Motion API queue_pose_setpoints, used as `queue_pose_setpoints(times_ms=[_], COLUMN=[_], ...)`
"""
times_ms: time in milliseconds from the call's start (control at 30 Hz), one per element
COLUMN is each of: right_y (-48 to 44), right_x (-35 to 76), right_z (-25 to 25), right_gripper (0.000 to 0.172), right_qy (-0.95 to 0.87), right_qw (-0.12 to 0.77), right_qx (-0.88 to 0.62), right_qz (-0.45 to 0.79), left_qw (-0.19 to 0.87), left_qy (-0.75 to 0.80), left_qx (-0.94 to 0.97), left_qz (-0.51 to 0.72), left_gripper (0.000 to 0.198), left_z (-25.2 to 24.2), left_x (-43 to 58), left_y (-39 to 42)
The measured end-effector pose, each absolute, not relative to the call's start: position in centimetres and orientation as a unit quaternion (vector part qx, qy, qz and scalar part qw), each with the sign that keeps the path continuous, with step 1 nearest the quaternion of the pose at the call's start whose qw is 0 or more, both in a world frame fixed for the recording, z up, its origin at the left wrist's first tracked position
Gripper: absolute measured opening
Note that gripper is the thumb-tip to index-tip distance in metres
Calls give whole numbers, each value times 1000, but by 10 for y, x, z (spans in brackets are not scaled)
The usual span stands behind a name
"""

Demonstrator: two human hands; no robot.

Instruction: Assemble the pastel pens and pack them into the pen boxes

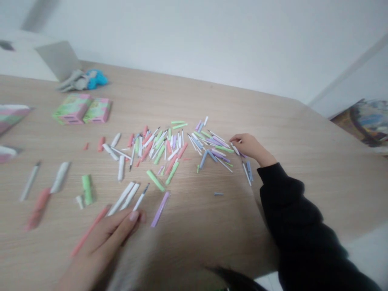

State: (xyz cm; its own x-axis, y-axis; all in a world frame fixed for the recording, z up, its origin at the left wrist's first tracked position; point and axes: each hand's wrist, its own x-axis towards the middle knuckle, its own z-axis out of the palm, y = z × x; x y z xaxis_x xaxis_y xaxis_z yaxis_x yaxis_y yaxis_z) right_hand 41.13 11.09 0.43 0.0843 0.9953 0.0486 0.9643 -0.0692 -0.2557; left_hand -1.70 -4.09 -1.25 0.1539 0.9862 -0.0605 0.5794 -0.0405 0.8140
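Note:
My left hand [117, 234] is closed in a pinch around a slim white pen refill [142, 197], whose dark tip points up and away. Two white pen barrels [121, 199] and a long red pen piece [91, 230] lie beside that hand. A purple pen barrel [160, 209] rests just to its right. At the right end of a loose heap of purple, green, blue and white pen parts [216, 141], my right hand [247, 145] has its fingertips closed on a white pen part [234, 148], partly hidden by the fingers.
Another heap of red, green and white pen parts [157, 143] lies mid-table. Two pink-green boxes [75, 108] and a grey-blue cloth-like item [81, 79] stand back left. A green pen barrel [87, 189] and several blurred pieces lie at left. The wall [212, 44] bounds the table's back.

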Motion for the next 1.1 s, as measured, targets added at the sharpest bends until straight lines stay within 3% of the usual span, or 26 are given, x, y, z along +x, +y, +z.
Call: queue_pose_setpoints(times_ms=[133,567,767,833,933,1100], right_y=[132,202,173,147,98,35], right_x=[384,320,306,295,276,246], right_z=[8,-20,15,35,61,82], right_gripper=[33,17,19,19,19,14], right_qy=[-712,-720,-719,-736,-763,-775], right_qw=[85,54,123,149,235,272], right_qx=[-693,-688,-679,-643,-497,-440], right_qz=[81,73,85,149,339,364], left_qw=[422,440,440,441,449,468], left_qy=[598,572,520,509,503,472], left_qx=[624,629,680,690,690,699], left_qz=[274,289,272,266,262,264], left_gripper=[63,54,51,49,48,46], left_z=[-11,-18,-19,-18,-13,-10], left_x=[-16,-19,-19,-19,-18,-13], left_y=[-42,-42,-38,-36,-34,-33])
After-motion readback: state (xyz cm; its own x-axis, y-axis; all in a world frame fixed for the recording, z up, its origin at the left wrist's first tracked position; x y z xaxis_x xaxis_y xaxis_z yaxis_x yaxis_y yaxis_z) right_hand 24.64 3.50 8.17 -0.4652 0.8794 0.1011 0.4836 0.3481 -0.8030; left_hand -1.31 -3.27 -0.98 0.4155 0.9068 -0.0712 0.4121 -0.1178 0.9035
